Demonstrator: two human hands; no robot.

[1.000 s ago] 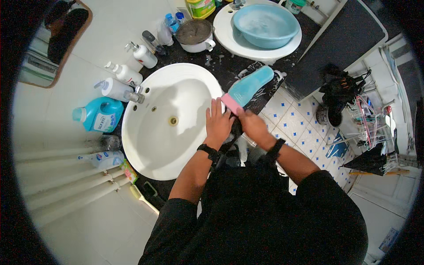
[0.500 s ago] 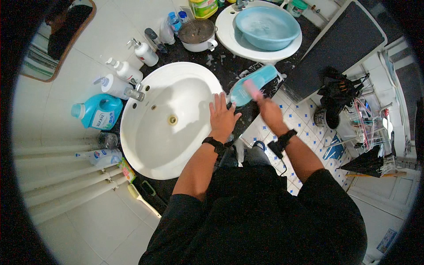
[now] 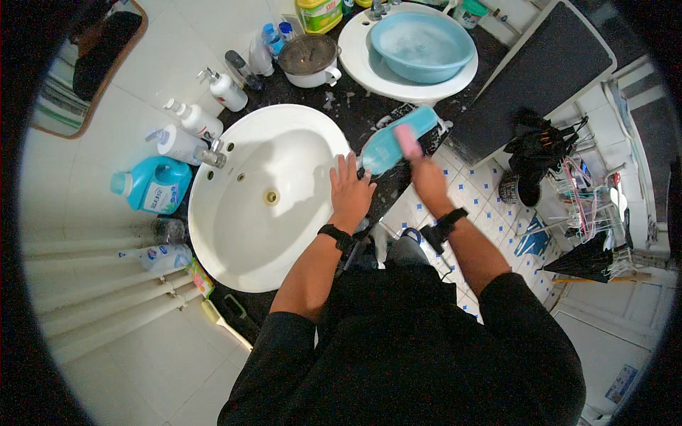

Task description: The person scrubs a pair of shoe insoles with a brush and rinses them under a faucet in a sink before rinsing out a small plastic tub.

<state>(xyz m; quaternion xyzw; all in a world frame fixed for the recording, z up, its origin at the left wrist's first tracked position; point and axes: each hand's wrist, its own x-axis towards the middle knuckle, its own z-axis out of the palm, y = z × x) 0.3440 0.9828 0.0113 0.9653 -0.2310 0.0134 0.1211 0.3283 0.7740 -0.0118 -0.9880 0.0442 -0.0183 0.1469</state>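
A light blue, sole-shaped piece (image 3: pixel 383 148), perhaps a slipper, lies slantwise on the wet dark counter between the two basins, with suds around its far end. My right hand (image 3: pixel 429 183) is closed around the handle of a pink brush (image 3: pixel 407 139), whose head is against the blue piece's upper face, blurred by motion. At the near left end of that piece, my left hand (image 3: pixel 350 193) lies flat beside the sink rim, fingers stretched and spread. Its fingertips reach the piece's end; how firmly they press is not visible.
The white sink (image 3: pixel 234 220) is at my left. A second basin (image 3: pixel 355 60) at the back holds a blue washtub (image 3: pixel 380 53) of sudsy water. Bottles, including a blue detergent jug (image 3: pixel 145 186), and a lidded pot (image 3: pixel 310 74) line the wall. A dark panel (image 3: pixel 547 64) stands right.
The brush has moved slightly along the blue piece toward its far right end. My left hand keeps its place by the sink rim, while the whole view has shifted a little.
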